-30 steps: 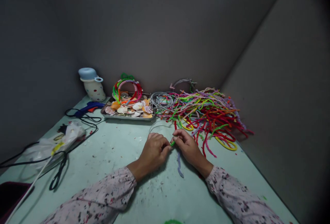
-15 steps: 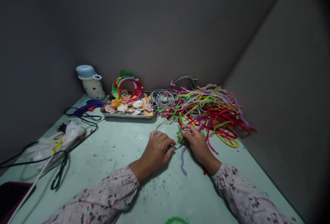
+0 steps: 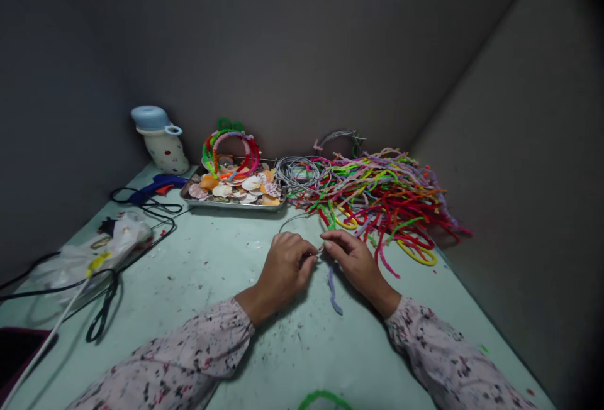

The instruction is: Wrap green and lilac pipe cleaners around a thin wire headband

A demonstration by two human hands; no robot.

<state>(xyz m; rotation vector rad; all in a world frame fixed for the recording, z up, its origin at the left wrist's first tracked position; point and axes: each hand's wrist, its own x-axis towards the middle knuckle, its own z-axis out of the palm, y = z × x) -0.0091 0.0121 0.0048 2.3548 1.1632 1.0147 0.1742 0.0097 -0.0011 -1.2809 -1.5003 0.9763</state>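
Note:
My left hand (image 3: 286, 263) is closed, its thumb and index finger pinching a thin grey wire (image 3: 289, 219) that curves out behind the knuckles. Close beside it, my right hand (image 3: 355, 263) is also pinched, with its fingertips on the short bit of wire showing between the two hands. The fingers partly cover the wire's end. A lavender pipe cleaner (image 3: 333, 293) lies on the table under the right hand's fingers. Just beyond that hand, green and red pipe cleaners (image 3: 331, 217) stick out from the pile.
A heap of colourful pipe cleaners (image 3: 391, 193) lies back right, beside coiled grey wire (image 3: 302, 174). Left of it stands a metal tray (image 3: 231, 206) of shells (image 3: 252, 183) and wrapped hoops (image 3: 255, 152). A bottle (image 3: 163, 146), blue glue gun (image 3: 160, 187), black cable (image 3: 172, 227) and plastic bag (image 3: 125, 234) are farther left.
The green pipe cleaner at my right fingertips is no longer between them. My hands have come closer together at the wire. The whole view has shifted slightly.

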